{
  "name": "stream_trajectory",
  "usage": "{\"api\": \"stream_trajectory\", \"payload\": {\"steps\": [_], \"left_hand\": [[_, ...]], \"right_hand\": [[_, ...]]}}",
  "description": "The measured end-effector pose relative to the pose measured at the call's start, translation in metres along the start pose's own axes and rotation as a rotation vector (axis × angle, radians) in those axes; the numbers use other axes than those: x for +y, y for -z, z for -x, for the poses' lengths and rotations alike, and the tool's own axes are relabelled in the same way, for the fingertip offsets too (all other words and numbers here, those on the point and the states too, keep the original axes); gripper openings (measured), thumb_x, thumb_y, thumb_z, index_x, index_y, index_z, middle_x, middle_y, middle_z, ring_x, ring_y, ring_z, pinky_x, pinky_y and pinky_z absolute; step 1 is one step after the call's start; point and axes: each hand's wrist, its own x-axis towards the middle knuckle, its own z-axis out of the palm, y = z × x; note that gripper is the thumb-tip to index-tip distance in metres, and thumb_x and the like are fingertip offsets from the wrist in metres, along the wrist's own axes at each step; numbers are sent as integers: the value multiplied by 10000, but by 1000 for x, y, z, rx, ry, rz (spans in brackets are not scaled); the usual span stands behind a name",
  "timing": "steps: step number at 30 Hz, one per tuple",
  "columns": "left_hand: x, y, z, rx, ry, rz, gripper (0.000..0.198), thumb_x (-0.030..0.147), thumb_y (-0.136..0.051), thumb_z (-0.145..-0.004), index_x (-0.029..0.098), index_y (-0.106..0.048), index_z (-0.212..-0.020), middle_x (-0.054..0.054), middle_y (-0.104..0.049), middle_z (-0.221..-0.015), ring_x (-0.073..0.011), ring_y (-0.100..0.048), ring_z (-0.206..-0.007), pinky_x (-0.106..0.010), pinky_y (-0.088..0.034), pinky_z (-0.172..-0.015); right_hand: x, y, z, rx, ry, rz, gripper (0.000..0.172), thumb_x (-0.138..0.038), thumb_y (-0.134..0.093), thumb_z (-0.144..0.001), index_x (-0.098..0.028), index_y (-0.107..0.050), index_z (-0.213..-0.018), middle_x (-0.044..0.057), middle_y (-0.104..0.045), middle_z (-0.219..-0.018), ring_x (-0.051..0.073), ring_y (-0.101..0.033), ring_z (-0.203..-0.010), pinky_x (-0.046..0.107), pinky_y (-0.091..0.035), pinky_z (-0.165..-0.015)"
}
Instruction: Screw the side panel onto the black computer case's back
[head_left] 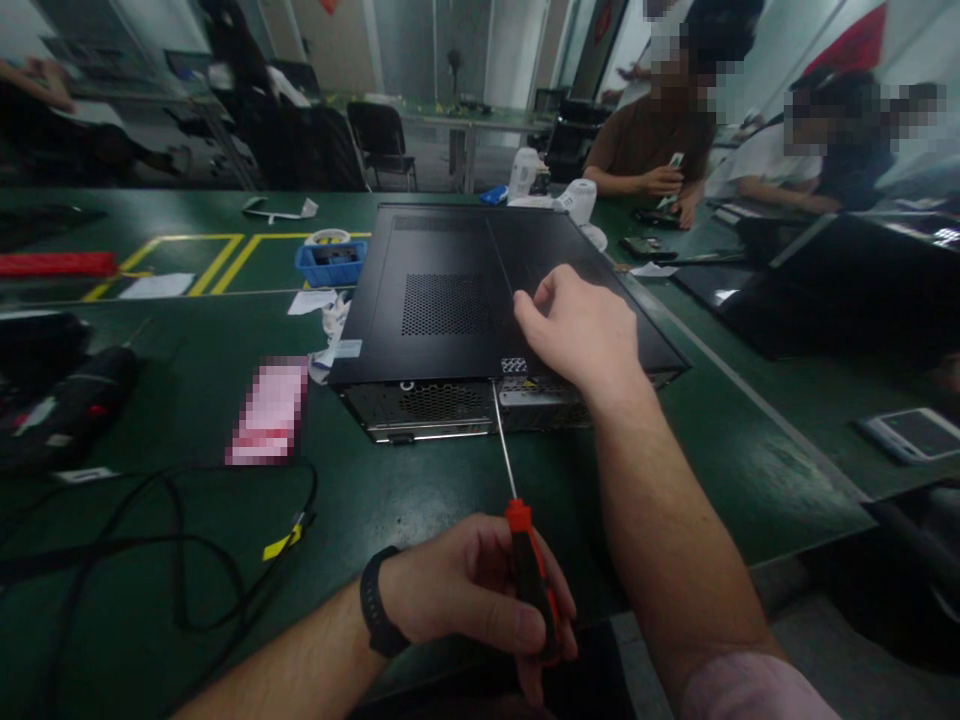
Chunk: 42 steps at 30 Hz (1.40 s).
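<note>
A black computer case (pixel 450 250) lies flat on the green table, its rear edge with grilles facing me. My left hand (pixel 487 590), a dark band on its wrist, is closed round the red and black handle of a screwdriver (pixel 534 580). The screwdriver's thin shaft points away from me, its tip at the case's rear top edge. On the right part of the case's top panel rests my right hand (pixel 581 325), its fingers curled and thumb bent towards the index finger. Whether anything small is between those fingers is hidden.
A blue tray (pixel 330 262) and crumpled white paper (pixel 335 318) sit left of the case. Black cables (pixel 180 540) and a pink item (pixel 271 410) lie at left. To the right are a phone (pixel 915 435) and a black laptop (pixel 825 280). People sit across the table.
</note>
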Motion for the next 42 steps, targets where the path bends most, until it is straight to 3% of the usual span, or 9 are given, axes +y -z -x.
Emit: {"api": "stream_trajectory", "payload": {"steps": [6,14,18,26,34,42], "left_hand": [[-1,2,-1,-54,-31,-4,428,315,-894,-770,151,-753,-1139,-72,-775,-927,-125,-728,-626,-217,-574,-592],[-2,1,-1,-9,-27,5,381,329,-934,-712,136,-726,-967,-54,-759,-851,-122,-717,-628,-182,-558,-532],[-4,3,-3,-47,-65,-3,382,357,-925,-725,135,-678,-914,-48,-759,-826,-107,-689,-545,-183,-553,-501],[-2,1,0,-29,-6,-8,464,342,-930,-718,131,-731,-1079,-79,-773,-889,-135,-726,-617,-210,-568,-567],[-5,2,-1,-22,-39,5,386,327,-940,-709,127,-672,-903,-41,-755,-823,-98,-663,-492,-183,-511,-472],[-1,0,-1,-36,-22,5,438,364,-927,-726,130,-733,-1041,-70,-761,-858,-136,-719,-643,-198,-553,-533]], "right_hand": [[0,1,1,2,-2,-1,389,-545,-518,-940,-203,-687,-1018,135,-754,-920,300,-693,-843,424,-505,-775],[0,0,1,14,8,9,389,-545,-514,-940,-205,-692,-1001,133,-757,-911,302,-699,-836,420,-504,-769],[0,1,2,6,10,6,391,-550,-512,-940,-206,-690,-999,132,-757,-914,301,-697,-832,420,-503,-771],[-1,2,1,-5,-5,17,387,-555,-521,-940,-211,-691,-993,135,-756,-901,310,-694,-849,414,-498,-772],[-1,1,0,-5,1,19,383,-560,-518,-945,-217,-682,-987,136,-755,-912,307,-689,-846,425,-497,-778],[0,1,2,10,13,16,397,-560,-512,-935,-210,-693,-983,134,-754,-893,298,-682,-812,418,-492,-756]]}}
